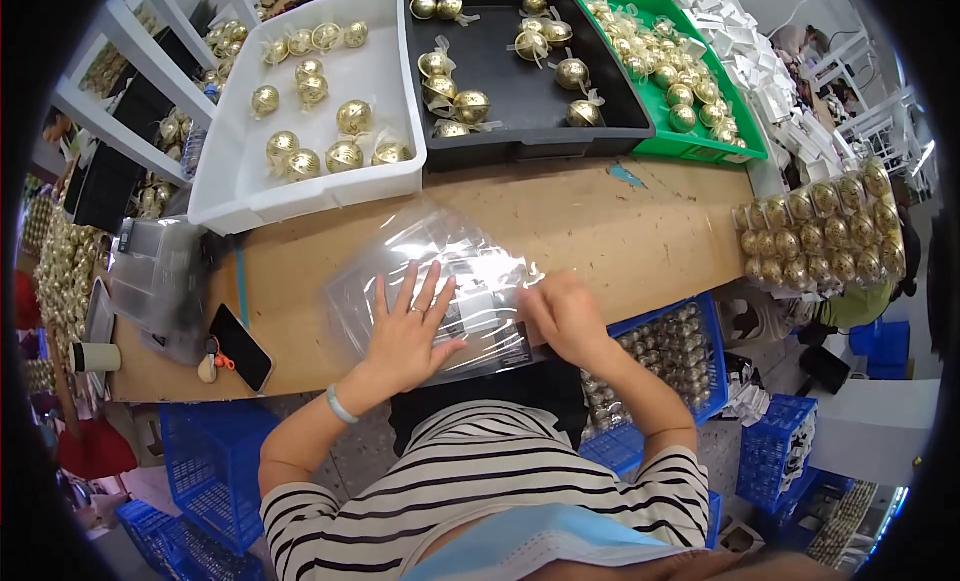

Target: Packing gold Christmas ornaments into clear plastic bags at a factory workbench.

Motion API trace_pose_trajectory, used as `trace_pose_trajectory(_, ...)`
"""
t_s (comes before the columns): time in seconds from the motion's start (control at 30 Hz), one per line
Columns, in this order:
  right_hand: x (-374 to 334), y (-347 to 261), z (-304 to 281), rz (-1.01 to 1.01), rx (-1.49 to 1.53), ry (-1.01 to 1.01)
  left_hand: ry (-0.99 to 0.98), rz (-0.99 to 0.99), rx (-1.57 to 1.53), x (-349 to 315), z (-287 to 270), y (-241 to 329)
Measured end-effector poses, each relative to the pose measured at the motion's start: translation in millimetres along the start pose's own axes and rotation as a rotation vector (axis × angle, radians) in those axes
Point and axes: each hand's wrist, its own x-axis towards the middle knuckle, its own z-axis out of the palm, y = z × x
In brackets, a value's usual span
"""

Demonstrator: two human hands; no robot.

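Observation:
A stack of clear, glossy plastic packaging point(478, 266) lies on the brown table in front of me, its surface full of reflections. My left hand point(412, 331) rests flat on it with spread fingers, a ring on one finger and a pale band at the wrist. At the stack's right edge, my right hand point(565, 316) is closed, its curled fingers pinching the plastic's edge; the fingertips are partly hidden. Whether the plastic is sheets, bags or folded boxes is hard to tell through the glare.
Gold ball ornaments fill or dot a white tray point(240, 166), a black tray point(540, 146) and a green tray point(640, 91) along the back. Packed gold balls point(820, 231) stand at right. A phone point(240, 346) and grey plastic bundle point(160, 286) lie left. Blue crates point(215, 471) stand below.

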Motion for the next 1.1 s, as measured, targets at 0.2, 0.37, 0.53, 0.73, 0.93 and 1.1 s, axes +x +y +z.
trace_pose_trajectory(0.2, 51, 0, 66, -0.615, -0.374, 0.509, 0.039, 0.053, 0.091, 9, 2, -3)
trace_pose_trajectory(0.37, 4, -10, 81, -0.332, -0.321, 0.687, 0.170, -0.152, -0.117, 0, 6, -3)
trace_pose_trajectory(0.53, 1, -10, 83, -0.617, -0.110, 0.916, 0.286, -0.179, -0.327, 8, -20, 4)
trace_pose_trajectory(0.73, -2, -60, -7, -1.337, -0.063, 0.782, -0.026, 0.092, -1.591, 18, -100, -5)
trace_pose_trajectory(0.93, 5, -66, -24, -1.246, -0.057, 0.928, 0.386, 0.171, -1.572, 14, -95, 2)
trace_pose_trajectory(1.1, -11, -66, 9, -1.202, 0.292, 0.833, 0.737, 0.170, -1.339, 10, -74, 25)
